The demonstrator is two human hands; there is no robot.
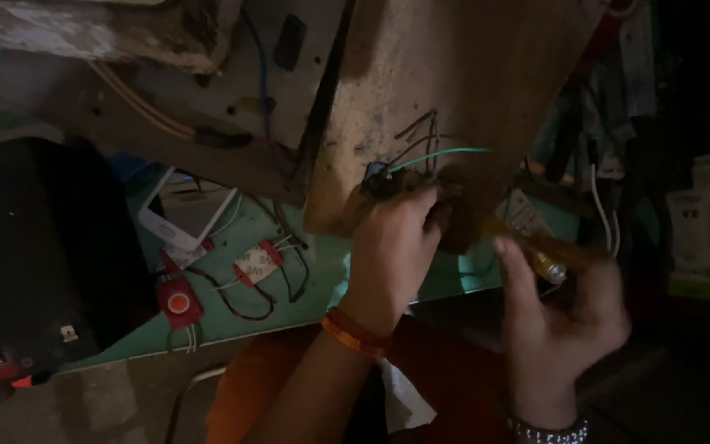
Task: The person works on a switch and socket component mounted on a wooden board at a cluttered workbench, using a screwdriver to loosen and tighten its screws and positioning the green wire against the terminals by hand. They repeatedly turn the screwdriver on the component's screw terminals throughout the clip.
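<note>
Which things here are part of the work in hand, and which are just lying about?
In use:
left hand on the wooden board
green wire and dark wires at the board
right hand holding a screwdriver

Lying about:
white phone
red round button module
small wired boards
black battery
packaged item

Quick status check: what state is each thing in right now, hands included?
Left hand: closed on a small part at the board's edge.
Right hand: gripping a screwdriver, tip toward that part.
Wooden board: tilted, wires sticking out.
Green wire: loose end free.
Phone: lying flat, screen dark.
</note>
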